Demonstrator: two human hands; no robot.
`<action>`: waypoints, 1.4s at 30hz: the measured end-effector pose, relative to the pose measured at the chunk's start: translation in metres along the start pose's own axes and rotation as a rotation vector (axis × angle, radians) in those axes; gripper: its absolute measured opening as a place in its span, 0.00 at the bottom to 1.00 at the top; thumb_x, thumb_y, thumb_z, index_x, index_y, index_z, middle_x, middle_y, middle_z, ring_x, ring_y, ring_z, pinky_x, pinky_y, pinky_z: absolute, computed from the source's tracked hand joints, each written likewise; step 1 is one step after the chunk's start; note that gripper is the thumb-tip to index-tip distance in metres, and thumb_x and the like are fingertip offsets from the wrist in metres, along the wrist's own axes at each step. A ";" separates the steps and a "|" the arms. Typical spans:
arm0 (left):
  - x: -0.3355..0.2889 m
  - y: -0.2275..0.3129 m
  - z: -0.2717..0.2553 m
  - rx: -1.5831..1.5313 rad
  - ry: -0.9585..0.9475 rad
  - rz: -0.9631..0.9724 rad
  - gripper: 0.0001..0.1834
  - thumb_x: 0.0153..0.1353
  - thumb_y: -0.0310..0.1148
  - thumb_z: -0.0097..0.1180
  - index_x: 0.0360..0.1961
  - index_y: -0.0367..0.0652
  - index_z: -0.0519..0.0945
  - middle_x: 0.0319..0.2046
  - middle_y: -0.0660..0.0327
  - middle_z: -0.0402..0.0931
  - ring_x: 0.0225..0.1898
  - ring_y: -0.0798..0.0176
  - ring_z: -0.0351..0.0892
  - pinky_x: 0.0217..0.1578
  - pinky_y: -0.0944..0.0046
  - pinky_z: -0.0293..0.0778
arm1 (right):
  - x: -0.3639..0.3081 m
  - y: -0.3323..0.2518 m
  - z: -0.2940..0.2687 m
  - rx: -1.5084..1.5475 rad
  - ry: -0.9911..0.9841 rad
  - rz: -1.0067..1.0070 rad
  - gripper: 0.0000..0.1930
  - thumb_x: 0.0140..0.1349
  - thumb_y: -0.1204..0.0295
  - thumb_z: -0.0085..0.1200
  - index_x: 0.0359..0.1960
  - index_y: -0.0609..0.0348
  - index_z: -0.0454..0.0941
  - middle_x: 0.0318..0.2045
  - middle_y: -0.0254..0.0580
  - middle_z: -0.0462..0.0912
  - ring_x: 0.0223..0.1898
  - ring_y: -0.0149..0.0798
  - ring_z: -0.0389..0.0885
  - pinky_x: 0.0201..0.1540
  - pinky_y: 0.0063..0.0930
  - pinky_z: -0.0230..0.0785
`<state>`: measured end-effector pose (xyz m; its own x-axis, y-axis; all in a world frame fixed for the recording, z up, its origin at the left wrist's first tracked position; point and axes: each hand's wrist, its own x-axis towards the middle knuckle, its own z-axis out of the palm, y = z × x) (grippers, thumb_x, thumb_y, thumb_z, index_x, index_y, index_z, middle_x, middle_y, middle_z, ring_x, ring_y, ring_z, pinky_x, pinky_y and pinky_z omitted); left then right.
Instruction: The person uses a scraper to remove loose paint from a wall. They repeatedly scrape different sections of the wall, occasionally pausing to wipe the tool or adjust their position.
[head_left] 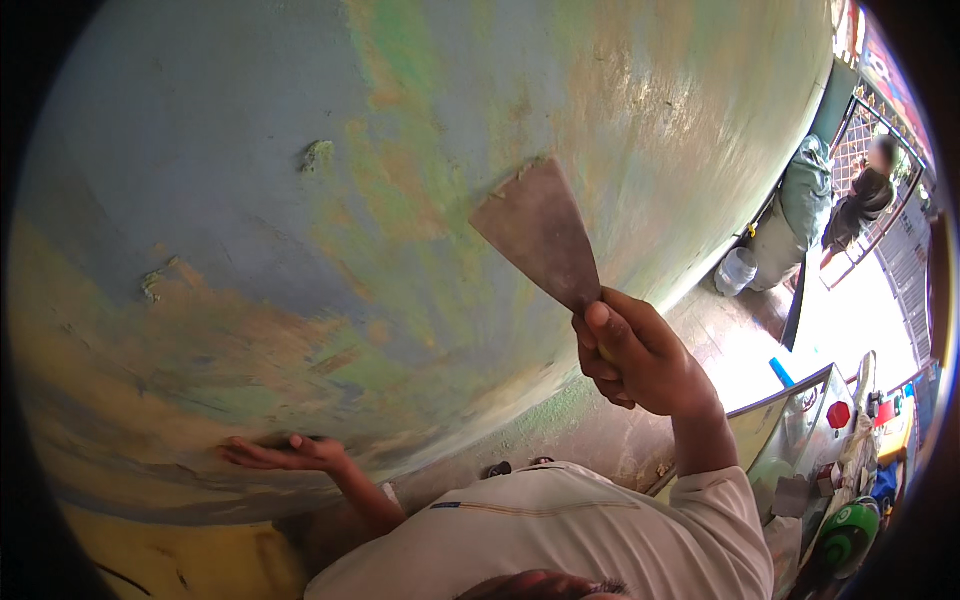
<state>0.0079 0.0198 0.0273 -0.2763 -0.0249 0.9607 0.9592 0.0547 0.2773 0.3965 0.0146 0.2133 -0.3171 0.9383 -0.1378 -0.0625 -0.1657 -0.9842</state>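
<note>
A wall (250,220) with patchy blue-grey, green and tan paint fills most of the head view. In my right hand (640,350) is a wide-bladed paint scraper (545,230), its handle mostly hidden in my fist. The blade points up and to the left, with crumbs of greenish paint along its edge, close to the wall; whether it touches, I cannot tell. Lumps of scraped paint (317,155) cling to the wall left of the blade. Lower left, my left hand (285,454) is held out with straight fingers beside the wall, nothing in it.
On the right stands a table (800,410) crowded with small items, among them a green round object (848,530). Farther off are stuffed sacks (805,190), a clear plastic container (736,270), a metal gate (860,130) and a person (862,205). Something yellow (190,560) lies at lower left.
</note>
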 end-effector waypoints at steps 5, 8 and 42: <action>0.008 -0.002 -0.007 0.028 -0.007 0.008 0.43 0.71 0.64 0.30 0.73 0.40 0.56 0.73 0.42 0.43 0.75 0.40 0.41 0.68 0.35 0.45 | -0.003 -0.016 -0.007 0.058 -0.051 -0.308 0.20 0.76 0.51 0.38 0.38 0.56 0.67 0.19 0.25 0.62 0.17 0.19 0.59 0.17 0.16 0.53; 0.008 0.003 -0.006 -0.040 -0.007 0.013 0.40 0.72 0.61 0.31 0.73 0.41 0.56 0.73 0.42 0.46 0.76 0.41 0.38 0.69 0.35 0.41 | -0.002 -0.002 -0.014 0.002 0.108 -0.528 0.19 0.76 0.53 0.39 0.44 0.59 0.68 0.21 0.27 0.64 0.17 0.20 0.60 0.17 0.16 0.54; 0.064 0.347 0.046 -1.645 -0.992 -0.880 0.29 0.70 0.54 0.48 0.41 0.31 0.76 0.16 0.59 0.74 0.13 0.65 0.75 0.27 0.62 0.79 | 0.027 0.056 -0.066 0.281 -0.536 -0.324 0.12 0.76 0.60 0.36 0.44 0.56 0.61 0.20 0.33 0.67 0.13 0.22 0.58 0.13 0.17 0.50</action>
<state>0.3202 0.0835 0.1853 0.0244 0.8928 0.4498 -0.4037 -0.4028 0.8214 0.4469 0.0508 0.1475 -0.6611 0.6858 0.3045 -0.4537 -0.0422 -0.8901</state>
